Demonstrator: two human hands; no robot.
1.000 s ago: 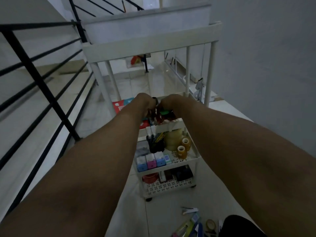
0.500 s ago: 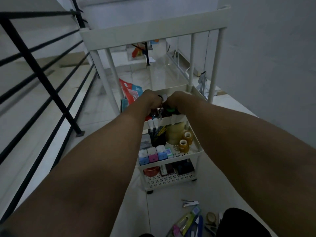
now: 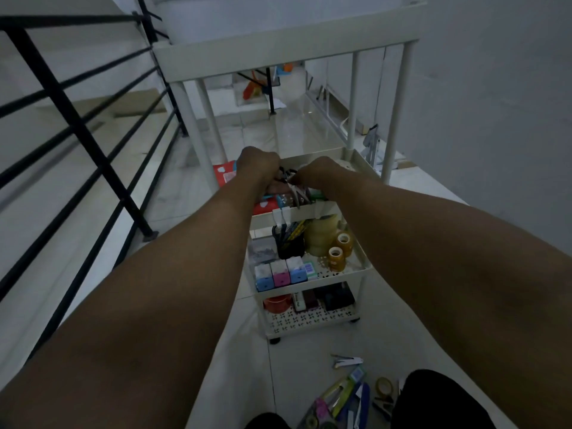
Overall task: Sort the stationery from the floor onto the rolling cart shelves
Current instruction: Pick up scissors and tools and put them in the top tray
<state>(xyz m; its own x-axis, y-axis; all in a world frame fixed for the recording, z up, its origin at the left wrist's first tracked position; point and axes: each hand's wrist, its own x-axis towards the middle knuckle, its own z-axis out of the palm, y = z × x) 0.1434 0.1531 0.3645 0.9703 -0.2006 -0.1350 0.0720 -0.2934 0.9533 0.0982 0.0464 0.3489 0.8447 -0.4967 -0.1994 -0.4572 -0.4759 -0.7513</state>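
A white three-tier rolling cart stands on the tiled floor ahead of me. Both arms reach out over its top shelf. My left hand and my right hand meet there, fingers curled around a pair of black-handled scissors. The metal blades point down toward the top shelf. The middle shelf holds tape rolls, a black pen holder and small coloured boxes. More stationery lies on the floor near my knees, along with a small white stapler.
A black metal railing runs along the left. A white-legged table frame stands over the cart's far end. A grey wall closes the right side. The bottom shelf holds a red item and dark boxes.
The view has tipped downward, so more of the floor stationery shows. Both hands stay together over the top shelf, and the scissors' blades now show below them.
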